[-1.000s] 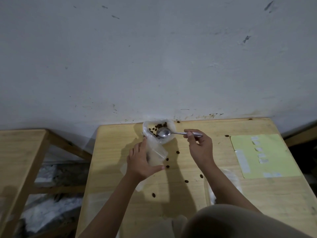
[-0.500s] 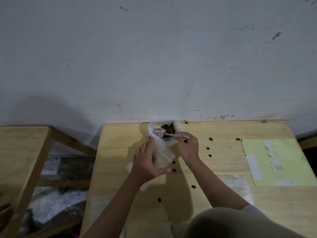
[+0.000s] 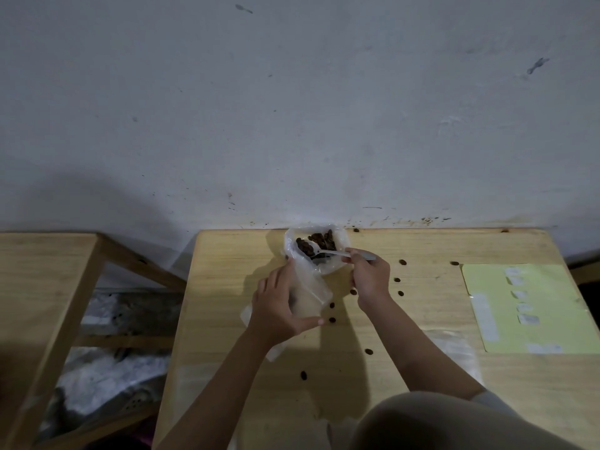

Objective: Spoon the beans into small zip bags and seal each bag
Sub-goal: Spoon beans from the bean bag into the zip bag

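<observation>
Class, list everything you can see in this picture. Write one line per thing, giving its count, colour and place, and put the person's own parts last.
table: one, light wood, centre and right.
second wooden table: one, light wood, left.
bean bag: one, clear plastic holding dark brown beans, at the table's far edge.
spoon: one, silver, bowl inside the bean bag.
small zip bag: one, clear, in the left hand.
loose beans: about ten, dark brown, scattered on the table.
sheet: one, pale yellow-green with white labels, right side of the table.
wall: one, grey-white, behind.
left hand: one, holds the small zip bag.
right hand: one, pinches the spoon handle.
</observation>
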`<action>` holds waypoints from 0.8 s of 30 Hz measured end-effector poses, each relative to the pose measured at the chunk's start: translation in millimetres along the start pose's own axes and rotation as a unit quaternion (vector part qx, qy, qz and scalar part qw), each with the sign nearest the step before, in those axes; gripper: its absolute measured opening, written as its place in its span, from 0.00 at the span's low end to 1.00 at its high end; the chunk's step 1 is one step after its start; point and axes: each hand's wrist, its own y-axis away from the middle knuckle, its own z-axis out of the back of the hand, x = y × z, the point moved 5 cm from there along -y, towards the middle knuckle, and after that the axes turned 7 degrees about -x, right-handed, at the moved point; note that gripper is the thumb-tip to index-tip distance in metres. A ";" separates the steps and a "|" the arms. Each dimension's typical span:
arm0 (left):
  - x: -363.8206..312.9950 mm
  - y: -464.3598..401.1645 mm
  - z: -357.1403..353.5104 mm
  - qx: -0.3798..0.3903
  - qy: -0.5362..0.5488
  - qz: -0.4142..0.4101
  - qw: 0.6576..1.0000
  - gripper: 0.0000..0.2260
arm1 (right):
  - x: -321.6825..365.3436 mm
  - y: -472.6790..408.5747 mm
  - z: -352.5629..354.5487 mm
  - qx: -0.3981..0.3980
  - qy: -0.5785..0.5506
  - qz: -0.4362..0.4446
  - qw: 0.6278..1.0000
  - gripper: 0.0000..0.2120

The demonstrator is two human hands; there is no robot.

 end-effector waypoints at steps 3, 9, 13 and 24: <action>3.0 3.3 -0.1 -0.005 -0.010 0.008 1.000 0.56 | 4.9 2.3 10.0 -0.002 -0.012 -0.002 1.000 0.08; 6.9 9.8 1.8 -0.030 -0.025 0.024 0.999 0.57 | 22.0 19.5 36.2 0.020 -0.018 0.031 0.999 0.08; 5.1 10.8 1.4 -0.028 -0.016 0.027 0.999 0.57 | 28.8 32.8 50.2 0.037 0.000 0.069 0.997 0.08; -4.1 4.8 1.8 -0.046 0.009 0.036 0.998 0.56 | 38.1 48.3 47.5 0.085 0.064 0.230 0.967 0.10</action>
